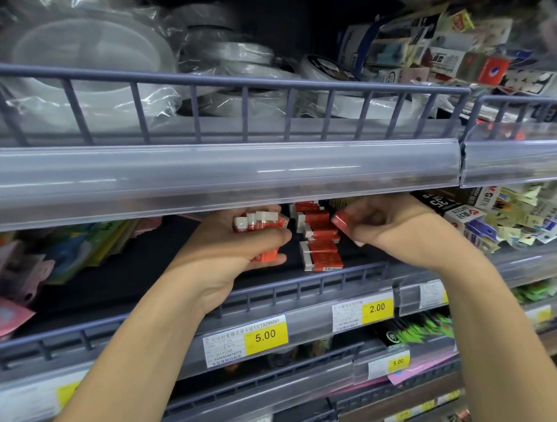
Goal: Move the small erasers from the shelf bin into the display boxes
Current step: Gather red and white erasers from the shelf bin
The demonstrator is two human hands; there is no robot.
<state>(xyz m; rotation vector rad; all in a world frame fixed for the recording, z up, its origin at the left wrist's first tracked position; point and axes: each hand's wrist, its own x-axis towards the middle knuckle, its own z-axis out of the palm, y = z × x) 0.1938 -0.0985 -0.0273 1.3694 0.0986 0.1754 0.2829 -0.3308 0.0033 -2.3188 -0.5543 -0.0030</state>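
A grey wire-fronted shop shelf [299, 285] carried yellow price tags [267, 336]; small red-sleeved erasers [320, 244] lay rowed near its front edge, between the hands; the left hand [237, 250] gripped several erasers, the right hand [394, 228] pinched one red eraser [342, 221].

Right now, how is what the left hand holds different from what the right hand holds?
The left hand grips a bunch of erasers in its palm; the right hand pinches a single eraser at its fingertips. The bunch shows white ends; the single one shows only red. Both are red-sleeved, over the same shelf.
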